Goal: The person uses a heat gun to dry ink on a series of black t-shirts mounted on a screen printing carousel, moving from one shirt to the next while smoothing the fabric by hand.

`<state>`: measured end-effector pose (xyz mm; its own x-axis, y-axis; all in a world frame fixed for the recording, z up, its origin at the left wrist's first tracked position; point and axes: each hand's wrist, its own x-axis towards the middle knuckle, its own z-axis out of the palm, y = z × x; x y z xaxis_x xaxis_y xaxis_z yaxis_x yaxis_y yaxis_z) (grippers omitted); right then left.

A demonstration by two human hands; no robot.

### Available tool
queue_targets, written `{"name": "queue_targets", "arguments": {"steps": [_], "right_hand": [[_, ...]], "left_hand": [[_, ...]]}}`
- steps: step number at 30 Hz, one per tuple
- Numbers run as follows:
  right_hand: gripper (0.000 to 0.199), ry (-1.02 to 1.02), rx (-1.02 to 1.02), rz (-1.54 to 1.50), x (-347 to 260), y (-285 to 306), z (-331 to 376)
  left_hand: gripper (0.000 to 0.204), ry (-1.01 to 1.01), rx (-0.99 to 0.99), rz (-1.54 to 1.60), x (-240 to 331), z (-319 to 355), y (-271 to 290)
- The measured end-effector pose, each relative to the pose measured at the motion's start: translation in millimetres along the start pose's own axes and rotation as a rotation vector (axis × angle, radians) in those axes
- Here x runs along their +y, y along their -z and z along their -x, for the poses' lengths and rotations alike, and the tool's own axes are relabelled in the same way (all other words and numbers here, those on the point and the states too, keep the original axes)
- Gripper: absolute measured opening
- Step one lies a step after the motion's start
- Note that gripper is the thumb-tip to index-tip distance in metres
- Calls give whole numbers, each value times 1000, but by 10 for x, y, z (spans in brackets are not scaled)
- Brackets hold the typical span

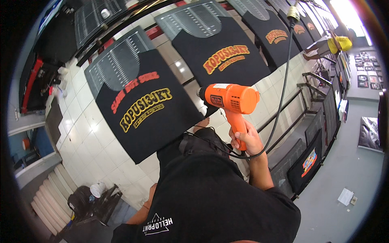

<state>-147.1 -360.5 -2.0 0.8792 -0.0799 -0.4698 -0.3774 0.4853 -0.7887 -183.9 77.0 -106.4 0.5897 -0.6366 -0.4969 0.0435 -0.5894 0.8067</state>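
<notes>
My right hand (248,139) is wrapped round the handle of an orange heat gun (231,99), its nozzle pointing left. A black power cord (279,109) runs from the handle and loops up to a plug connector (293,15). Left of the nozzle, a black T-shirt (162,117) with red and yellow lettering is stretched over a grey printing board (103,75). Another black T-shirt (194,56) with yellow and red lettering lies beyond the nozzle. My left hand (152,189) hangs low beside my body, touching nothing I can see; its fingers are mostly hidden.
More black printed shirts (278,36) on boards continue toward the upper right, where a person in yellow (339,43) stands. Along the right runs a dark metal rack (302,99) with leaning panels. At lower left are a white bucket (97,189) and a black stand (107,206).
</notes>
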Motion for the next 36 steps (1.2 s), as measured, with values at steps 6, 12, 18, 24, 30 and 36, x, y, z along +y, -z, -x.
{"name": "queue_targets", "arguments": {"steps": [6, 12, 18, 24, 30, 36], "right_hand": [[51, 66, 68, 21, -248, 837, 334], [49, 84, 239, 154, -431, 1523, 607], [55, 98, 386, 187, -434, 1922, 798], [68, 211, 384, 57, -551, 2095, 1014], [79, 224, 427, 9, -868, 2489, 938], [82, 155, 435, 66, -1449, 3090, 734]], "left_hand": [[25, -57, -248, -156, 961, -675, 86], [21, -119, -244, -512, 2163, -2124, 326], [15, -634, 79, -30, 3766, -3068, -96], [50, -499, 653, -613, 2916, -4681, -533], [68, -33, 821, -815, 2320, -5251, -969], [70, -24, 822, -816, 2654, -5591, -1361]]}}
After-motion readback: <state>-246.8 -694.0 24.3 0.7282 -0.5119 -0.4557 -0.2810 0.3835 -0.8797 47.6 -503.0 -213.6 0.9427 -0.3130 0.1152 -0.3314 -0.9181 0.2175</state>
